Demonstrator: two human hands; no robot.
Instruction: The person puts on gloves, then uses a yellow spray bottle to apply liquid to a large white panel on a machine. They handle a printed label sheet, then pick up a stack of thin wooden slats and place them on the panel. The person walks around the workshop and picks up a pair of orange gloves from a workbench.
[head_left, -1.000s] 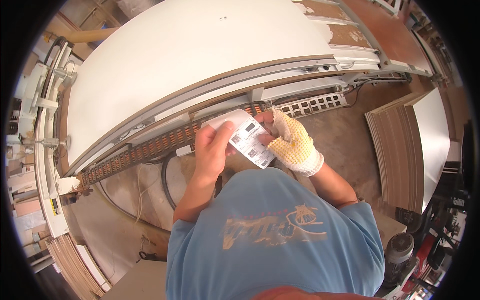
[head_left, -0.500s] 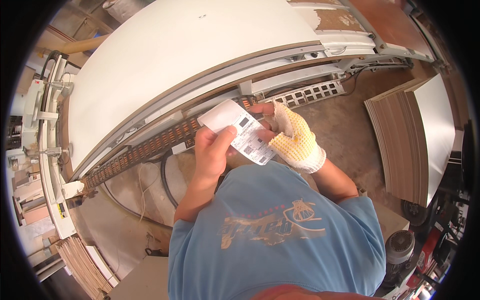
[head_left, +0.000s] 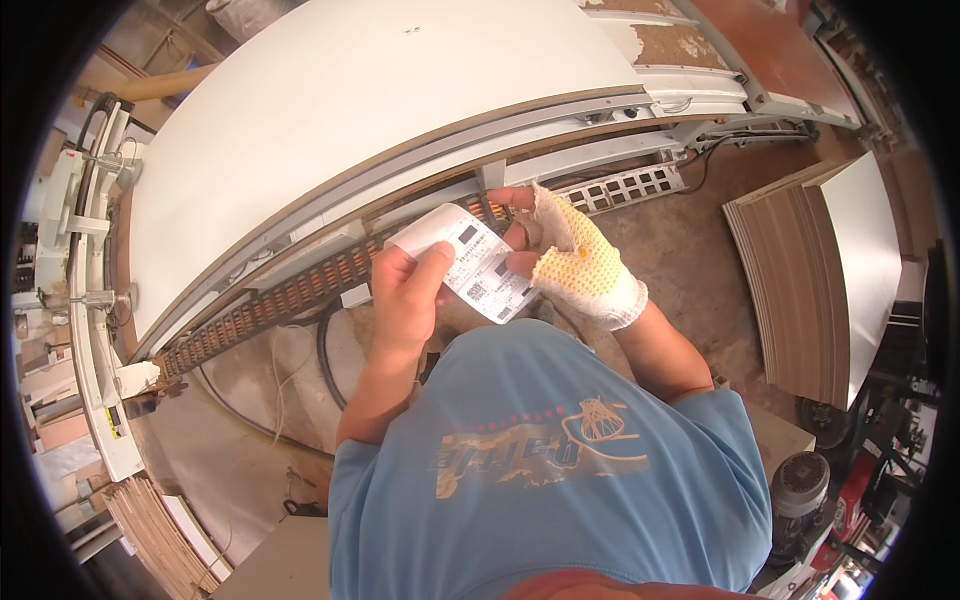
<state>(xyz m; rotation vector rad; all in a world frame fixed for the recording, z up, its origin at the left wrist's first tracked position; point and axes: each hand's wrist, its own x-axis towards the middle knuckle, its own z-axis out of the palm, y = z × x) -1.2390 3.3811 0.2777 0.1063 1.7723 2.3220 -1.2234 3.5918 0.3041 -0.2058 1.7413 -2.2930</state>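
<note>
A strip of white printed labels with dark square codes is held up in front of my body, its blank upper end curling over. My bare left hand pinches the strip's left side, the thumb lying across its face. On my right hand is a white knitted glove with yellow dots that leaves the fingertips bare. The right thumb and a finger grip the strip's right edge, while the index finger sticks out above it. Parts of the fingers behind the strip are hidden.
Ahead lies a large white panel on a machine bed, with a cable chain along its near side. Stacked boards stand at the right, near a motor. Cables lie on the floor at the left.
Both hands and the label strip have shifted slightly left in the view. My left thumb sits a little higher on the strip; the hold otherwise looks the same.
</note>
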